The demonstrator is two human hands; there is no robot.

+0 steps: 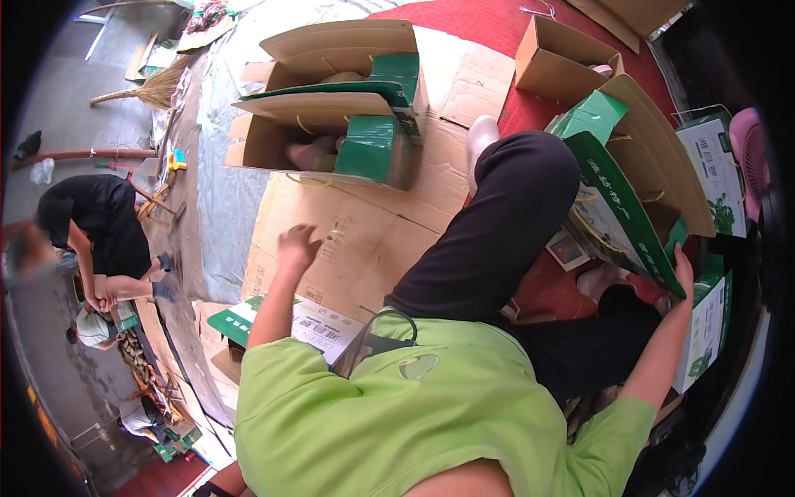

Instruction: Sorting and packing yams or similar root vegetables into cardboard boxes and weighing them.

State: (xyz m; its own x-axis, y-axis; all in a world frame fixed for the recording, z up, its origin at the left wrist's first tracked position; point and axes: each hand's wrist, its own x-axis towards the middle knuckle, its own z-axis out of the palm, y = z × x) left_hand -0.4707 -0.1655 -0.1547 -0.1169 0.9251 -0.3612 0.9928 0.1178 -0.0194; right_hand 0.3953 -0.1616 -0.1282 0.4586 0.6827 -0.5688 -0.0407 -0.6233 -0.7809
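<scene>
My left hand (300,246) hovers over a flattened brown cardboard sheet (373,219). Its fingers are loosely bent and apart, with nothing in them. On the other side, my right hand (682,272) grips the edge of the green printed lid flap (625,211) of an open carton; part of the grip is hidden behind the flap. This carton stands beside my right leg, its brown flap (662,157) raised and yellow cord handles showing. Two more open cartons sit at the upper left; the nearer carton (263,142) holds pinkish-brown, rounded items (310,154).
A brown open box (563,62) stands on the red floor covering (464,18). White-and-green cartons (708,170) and a pink fan (749,153) line the right. A printed carton (327,327) lies by my left elbow. Other people (99,215) work at far left near a straw broom (161,87).
</scene>
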